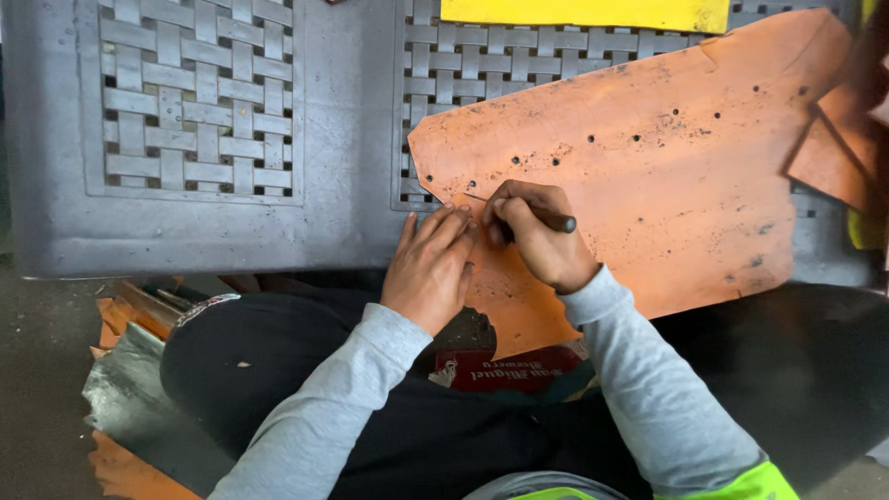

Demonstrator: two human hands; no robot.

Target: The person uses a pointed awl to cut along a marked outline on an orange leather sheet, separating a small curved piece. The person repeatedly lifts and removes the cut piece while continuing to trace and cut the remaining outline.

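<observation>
A large orange sheet (648,167), dotted with small punched holes, lies across the grey plastic table (343,139) and overhangs its near edge. My left hand (431,264) rests flat on the sheet's lower left corner, fingers together, pressing it down. My right hand (537,231) is beside it, closed around a thin dark tool (546,218) whose pointed tip touches the sheet near its left edge. The two hands touch each other.
The table top has woven-pattern panels (194,102). A yellow sheet (583,13) lies at the far edge. Smaller orange pieces (833,148) sit at the right. Below the table are my dark lap, a red printed item (509,370) and scraps on the floor (130,389).
</observation>
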